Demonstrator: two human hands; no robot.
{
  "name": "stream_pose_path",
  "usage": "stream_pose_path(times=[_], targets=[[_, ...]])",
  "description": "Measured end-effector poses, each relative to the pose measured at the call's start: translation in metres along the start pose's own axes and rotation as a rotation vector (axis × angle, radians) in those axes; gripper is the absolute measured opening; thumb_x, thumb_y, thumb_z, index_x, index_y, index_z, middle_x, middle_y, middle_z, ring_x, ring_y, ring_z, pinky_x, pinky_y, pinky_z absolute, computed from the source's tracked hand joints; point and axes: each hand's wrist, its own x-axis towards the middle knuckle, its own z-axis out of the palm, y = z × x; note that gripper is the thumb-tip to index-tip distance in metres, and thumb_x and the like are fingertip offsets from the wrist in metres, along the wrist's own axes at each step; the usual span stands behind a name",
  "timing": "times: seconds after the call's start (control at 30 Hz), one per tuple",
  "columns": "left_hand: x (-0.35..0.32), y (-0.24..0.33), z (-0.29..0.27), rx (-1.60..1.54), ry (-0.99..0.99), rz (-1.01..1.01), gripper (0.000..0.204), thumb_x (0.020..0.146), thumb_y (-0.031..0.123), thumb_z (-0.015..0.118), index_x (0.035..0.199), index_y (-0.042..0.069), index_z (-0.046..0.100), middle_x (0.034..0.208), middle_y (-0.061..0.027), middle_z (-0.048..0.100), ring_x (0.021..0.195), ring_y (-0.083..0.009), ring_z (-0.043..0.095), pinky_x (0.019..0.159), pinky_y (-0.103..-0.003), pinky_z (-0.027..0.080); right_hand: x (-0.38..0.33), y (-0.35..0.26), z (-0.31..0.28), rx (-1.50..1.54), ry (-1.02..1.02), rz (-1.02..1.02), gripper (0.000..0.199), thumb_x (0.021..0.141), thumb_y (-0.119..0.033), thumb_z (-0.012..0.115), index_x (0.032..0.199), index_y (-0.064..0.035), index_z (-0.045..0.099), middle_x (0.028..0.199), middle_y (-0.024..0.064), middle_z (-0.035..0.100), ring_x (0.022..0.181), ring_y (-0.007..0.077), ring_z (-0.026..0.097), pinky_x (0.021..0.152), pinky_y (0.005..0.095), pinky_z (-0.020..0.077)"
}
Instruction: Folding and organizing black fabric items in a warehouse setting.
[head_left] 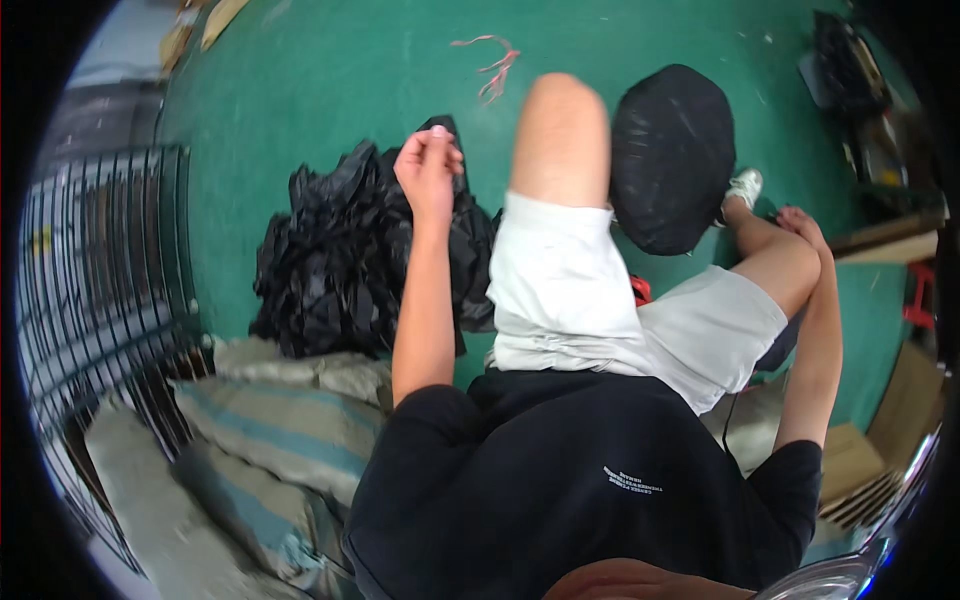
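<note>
1. Far left there's a dark wire cage [100,290], bars bent by the lens, standing on the green floor [330,70].
2. Below it, a few grey sacks with pale blue stripes [270,440] lie stacked, touching the cage's lower edge.
3. Just right of the cage sits a heap of crumpled black plastic bags [340,260], resting on the floor and butting against the top sack.
4. The left hand [430,170] is raised over that heap, fingers [445,150] pinched together on a bit of black plastic at the heap's top edge. The forearm covers part of the pile.
5. Up top, a scrap of pink string [493,62] lies on the floor, well apart from everything.
6. The person's bare knee and white shorts [560,290] sit in the middle, blocking the floor between the heap and the next thing.
7. A round, stuffed black bag [672,155] sits just beside the knee.
8. The right hand [800,225] rests by the ankle, near a white shoe [743,187]; can't tell if its fingers are clenched or loose.
9. Lower right: flat brown cardboard [850,460], and a red stool [920,295] at the edge.
</note>
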Motion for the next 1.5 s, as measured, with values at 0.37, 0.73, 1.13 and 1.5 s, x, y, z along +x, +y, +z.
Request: stream_pose_path(times=[0.37,0.73,1.13,1.5], targets=[[-0.163,-0.261,-0.289,0.512,0.241,-0.860,0.020,0.086,0.016,0.068,0.072,0.005,0.058,0.063,-0.0038,0.058,0.050,-0.0133,0.052,0.046,-0.029,0.041,-0.012,-0.054,0.082,-0.434,-0.194,0.319,0.023,0.087,-0.012,0.059,0.108,-0.0028,0.063,0.100,0.0055,0.065,0.093,0.0165,0.059,0.086,0.0272,0.0468],[-0.189,-0.266,-0.229,1.137,0.133,-0.798,0.062,0.081,0.028,0.066,0.135,0.014,0.038,0.130,-0.0194,0.054,0.112,-0.0365,0.058,0.094,-0.046,0.047,-0.018,-0.057,0.087,-0.381,-0.092,0.298,0.017,0.086,-0.016,0.063,0.099,-0.0046,0.064,0.089,0.0019,0.063,0.082,0.0138,0.058,0.077,0.0262,0.0460],[-0.120,-0.258,-0.239,1.790,-0.495,-0.845,0.028,0.088,0.026,0.056,0.113,0.015,0.064,0.117,-0.0100,0.065,0.112,-0.0269,0.062,0.089,-0.041,0.051,-0.018,-0.060,0.096,-0.368,-0.081,0.308,0.015,0.087,-0.017,0.063,0.095,-0.0038,0.063,0.089,0.0022,0.064,0.085,0.0142,0.057,0.082,0.0275,0.0455],[-0.045,-0.154,-0.304,0.615,0.221,-0.317,0.025,0.092,0.027,0.058,0.081,0.005,0.062,0.071,-0.0038,0.062,0.063,-0.0156,0.056,0.058,-0.031,0.044,0.011,-0.047,0.096,-0.412,-0.105,0.160,0.016,0.087,-0.018,0.064,0.098,-0.0062,0.060,0.084,-0.0020,0.059,0.077,0.0090,0.052,0.067,0.0238,0.0439]])
